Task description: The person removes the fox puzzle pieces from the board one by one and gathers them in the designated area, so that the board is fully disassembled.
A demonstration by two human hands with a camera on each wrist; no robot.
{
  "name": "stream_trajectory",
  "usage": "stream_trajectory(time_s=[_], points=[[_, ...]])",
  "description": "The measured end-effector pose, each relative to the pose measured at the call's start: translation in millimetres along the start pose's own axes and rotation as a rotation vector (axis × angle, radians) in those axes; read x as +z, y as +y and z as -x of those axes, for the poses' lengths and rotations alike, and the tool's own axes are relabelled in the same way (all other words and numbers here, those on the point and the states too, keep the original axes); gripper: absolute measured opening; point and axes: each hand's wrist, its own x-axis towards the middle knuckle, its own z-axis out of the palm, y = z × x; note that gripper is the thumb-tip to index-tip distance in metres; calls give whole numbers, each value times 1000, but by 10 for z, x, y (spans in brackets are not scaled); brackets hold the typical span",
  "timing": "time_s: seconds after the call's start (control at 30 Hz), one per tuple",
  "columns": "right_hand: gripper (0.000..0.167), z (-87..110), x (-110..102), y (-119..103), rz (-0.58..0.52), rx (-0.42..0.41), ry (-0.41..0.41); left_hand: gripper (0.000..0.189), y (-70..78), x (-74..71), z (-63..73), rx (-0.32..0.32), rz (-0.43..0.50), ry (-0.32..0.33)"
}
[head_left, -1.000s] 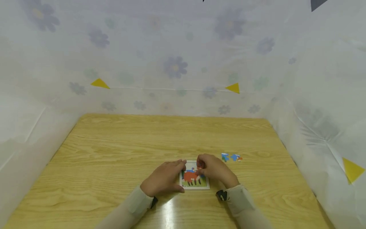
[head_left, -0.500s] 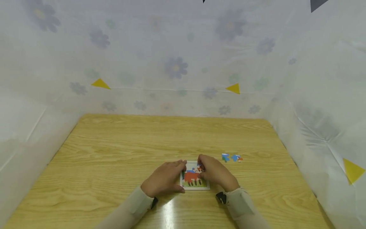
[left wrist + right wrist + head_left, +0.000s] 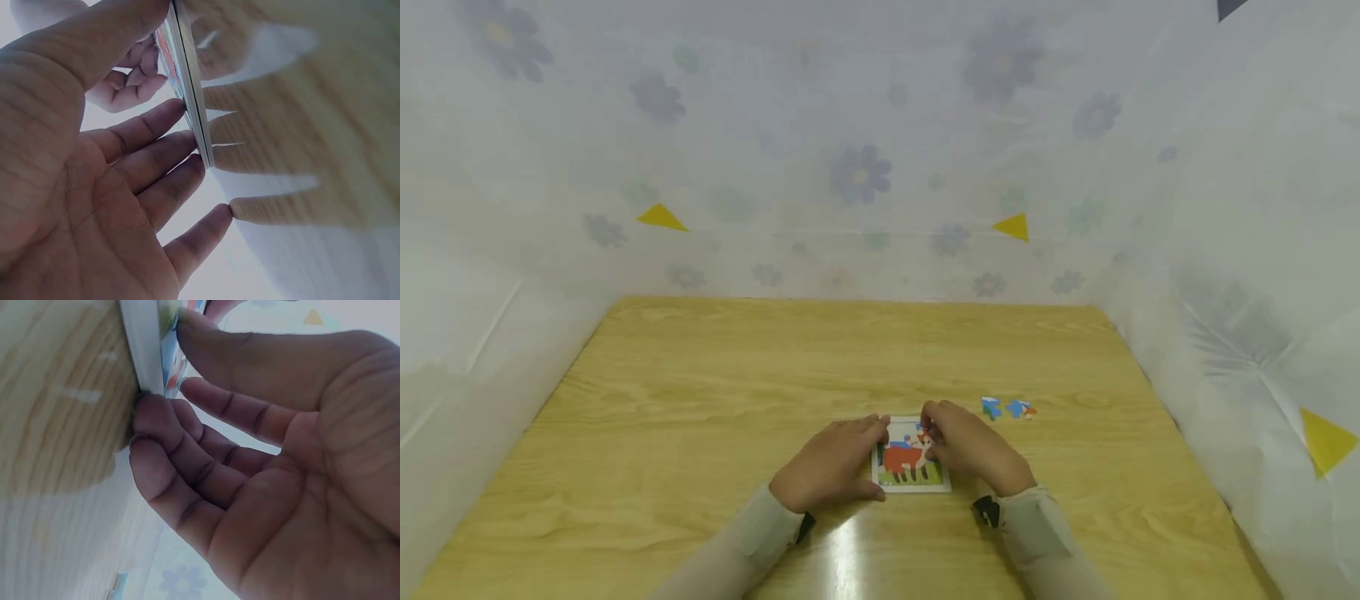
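A square jigsaw puzzle point(image 3: 891, 481) with a white frame lies on the table, showing an orange-red four-legged animal. My left hand point(image 3: 831, 467) rests along its left side with the fingers straight. In the left wrist view, several fingertips point(image 3: 169, 115) touch the board's edge and the little finger touches the tabletop. My right hand point(image 3: 973, 447) is at the upper right of the board with curled fingers. Its thumb and index finger pinch about a puzzle piece point(image 3: 924, 438) at the animal's head, lying in the picture. The fingers partly hide this piece.
Two loose puzzle pieces point(image 3: 991, 407), blue with bits of green and orange, lie beyond the right hand. The wooden table point(image 3: 700, 375) is bounded by pale flowered sheeting point(image 3: 760, 150) at the back and sides. Yellow triangles point(image 3: 1011, 227) are stuck on the sheeting.
The right thumb and index finger have drawn slightly right and back, uncovering more of the animal's head in the picture. My left hand stays in place.
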Motion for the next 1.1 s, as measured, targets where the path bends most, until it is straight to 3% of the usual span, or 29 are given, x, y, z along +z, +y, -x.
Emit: stream_trajectory(time_s=[0.2,0.43,0.63,0.83,1.1], points=[[24,29,-44,40,-7,-2,-9,71,61,0,-92,6,-48,5],[25,-36,-2,89,-49,-13,-23,67,246,-27,-240,-15,-196,12],[30,-31,-16,69,-82,36,-33,68,351,21,-328,-17,-276,34],[30,-40,-48,86,-81,46,-40,77,349,61,-339,-34,-321,51],[31,-67,11,121,-95,44,-67,75,347,85,-294,-26,-317,63]])
